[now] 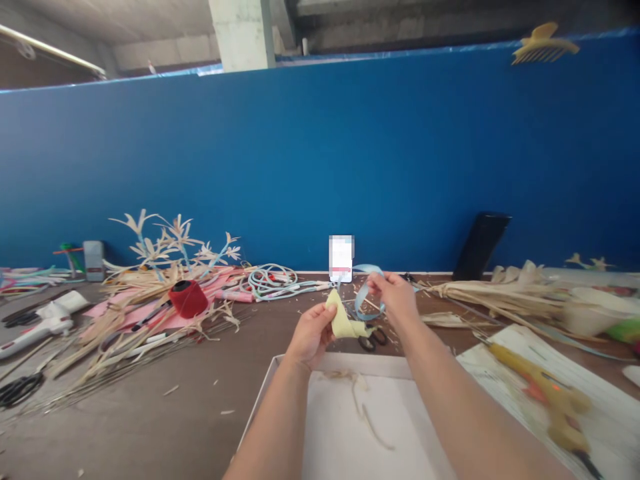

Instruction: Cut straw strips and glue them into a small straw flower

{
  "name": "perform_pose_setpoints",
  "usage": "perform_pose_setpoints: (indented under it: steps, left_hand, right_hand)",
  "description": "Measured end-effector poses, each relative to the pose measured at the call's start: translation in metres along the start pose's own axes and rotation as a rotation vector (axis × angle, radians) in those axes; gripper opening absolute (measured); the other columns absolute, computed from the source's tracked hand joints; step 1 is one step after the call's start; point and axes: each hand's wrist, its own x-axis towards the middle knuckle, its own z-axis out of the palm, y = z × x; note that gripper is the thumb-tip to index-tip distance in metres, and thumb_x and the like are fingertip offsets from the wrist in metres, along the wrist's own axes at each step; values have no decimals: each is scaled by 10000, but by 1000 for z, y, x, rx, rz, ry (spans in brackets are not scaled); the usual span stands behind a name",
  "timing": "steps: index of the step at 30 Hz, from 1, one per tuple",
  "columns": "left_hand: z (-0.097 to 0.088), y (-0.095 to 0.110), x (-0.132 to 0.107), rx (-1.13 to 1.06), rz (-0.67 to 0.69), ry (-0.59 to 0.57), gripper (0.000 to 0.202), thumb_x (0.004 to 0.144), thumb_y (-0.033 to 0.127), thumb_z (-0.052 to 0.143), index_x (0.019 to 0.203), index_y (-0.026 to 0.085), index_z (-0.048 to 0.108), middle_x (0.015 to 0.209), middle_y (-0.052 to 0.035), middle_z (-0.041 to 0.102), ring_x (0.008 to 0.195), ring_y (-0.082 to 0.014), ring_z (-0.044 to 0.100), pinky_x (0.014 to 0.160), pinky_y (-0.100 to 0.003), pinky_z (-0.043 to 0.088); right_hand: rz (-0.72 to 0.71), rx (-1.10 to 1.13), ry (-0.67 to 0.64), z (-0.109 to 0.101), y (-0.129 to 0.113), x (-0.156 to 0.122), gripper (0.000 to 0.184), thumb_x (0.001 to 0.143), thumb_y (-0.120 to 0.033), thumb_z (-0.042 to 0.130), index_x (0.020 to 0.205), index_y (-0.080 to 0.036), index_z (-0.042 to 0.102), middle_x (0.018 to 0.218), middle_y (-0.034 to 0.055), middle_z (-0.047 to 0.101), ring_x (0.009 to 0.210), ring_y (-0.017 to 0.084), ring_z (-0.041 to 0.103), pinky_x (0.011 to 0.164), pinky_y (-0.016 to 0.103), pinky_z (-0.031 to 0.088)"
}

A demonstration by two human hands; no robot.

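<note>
My left hand (311,335) is closed on a pale yellow folded piece (345,321), held above the far edge of a white tray (280,373). My right hand (396,297) pinches a light blue ribbon (364,293) that loops from its fingers down toward the yellow piece. Both hands are raised over the brown table (165,413), close together. Black-handled scissors (373,339) lie on the table just beyond the tray, under the hands. A few thin dried strands (360,407) lie inside the tray.
A yellow glue gun (540,393) lies on paper at the right. Dried husk bundles (505,290) stretch along the back right. On the left are a red thread spool (187,298), straw flowers (170,250), pink sheets, a white tool (37,327) and black scissors (20,390). A blue wall (320,160) stands behind.
</note>
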Motion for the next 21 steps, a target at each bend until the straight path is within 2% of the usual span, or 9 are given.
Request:
perform_pose_setpoints:
  steps: [3, 7, 10, 13, 17, 21]
  left_hand:
    - [-3, -2, 3, 9, 17, 50, 306, 655, 374, 683, 802, 118, 600, 622, 5, 557, 455, -36, 446, 385, -144, 327]
    - [-4, -2, 6, -54, 70, 108, 303, 656, 355, 687, 822, 123, 584, 608, 19, 537, 450, -27, 432, 376, -128, 312]
    - [-5, 0, 8, -129, 112, 157, 282, 654, 325, 695, 808, 129, 564, 600, 29, 517, 453, -23, 426, 370, -118, 293]
    - [-11, 3, 11, -223, 201, 278, 267, 640, 278, 712, 792, 136, 544, 612, 40, 501, 460, -15, 426, 374, -106, 294]
    - [-26, 8, 13, -384, 353, 471, 251, 629, 200, 718, 781, 144, 526, 628, 52, 489, 447, -3, 416, 364, -98, 292]
    - [-35, 12, 13, -436, 430, 595, 202, 662, 174, 686, 775, 142, 522, 626, 51, 488, 453, -9, 441, 365, -100, 321]
  right_hand:
    - [-87, -28, 147, -15, -21, 35, 154, 639, -318, 666, 695, -178, 637, 628, 28, 655, 540, 139, 607, 550, 254, 520]
    - [-192, -228, 256, -47, -50, 85, 128, 635, -253, 674, 711, -153, 648, 610, 39, 651, 542, 147, 622, 532, 250, 523]
    - [-176, -333, 337, -75, -62, 112, 126, 643, -222, 677, 722, -129, 644, 600, 48, 643, 533, 141, 621, 529, 232, 519]
    - [-152, -364, 403, -98, -68, 127, 143, 652, -174, 664, 769, -95, 641, 605, 68, 639, 531, 146, 623, 510, 224, 514]
    - [-113, -378, 506, -122, -71, 139, 186, 680, -135, 631, 849, -57, 630, 709, 128, 654, 569, 147, 632, 501, 206, 506]
    - [-83, -432, 559, -143, -73, 147, 217, 724, -124, 589, 917, -28, 619, 831, 196, 651, 627, 147, 639, 530, 196, 499]
